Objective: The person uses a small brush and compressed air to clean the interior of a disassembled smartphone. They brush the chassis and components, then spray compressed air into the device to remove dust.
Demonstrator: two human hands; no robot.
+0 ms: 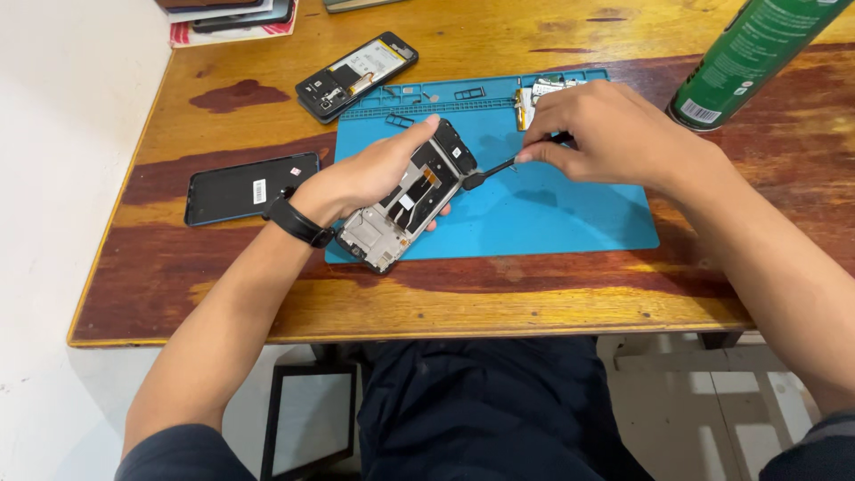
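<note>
Step in hand — brushing opened phone frame [408,198], held tilted over blue mat [552,214] at 9 o'clock edge. Left hand [365,174] grip clamped round frame; right hand [606,134] pinches small black brush [499,167], tip at frame's 2 o'clock corner. Next move calls for light, steady strokes — frame kept firm.

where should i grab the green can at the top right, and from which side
Grip the green can around its cylindrical body, coming from its left, table-facing side. It leans tilted at the table's far right corner, its top out of frame, so only the round lower body is reachable. Both hands are busy: the left hand holds the phone frame, the right hand a tool.
</note>
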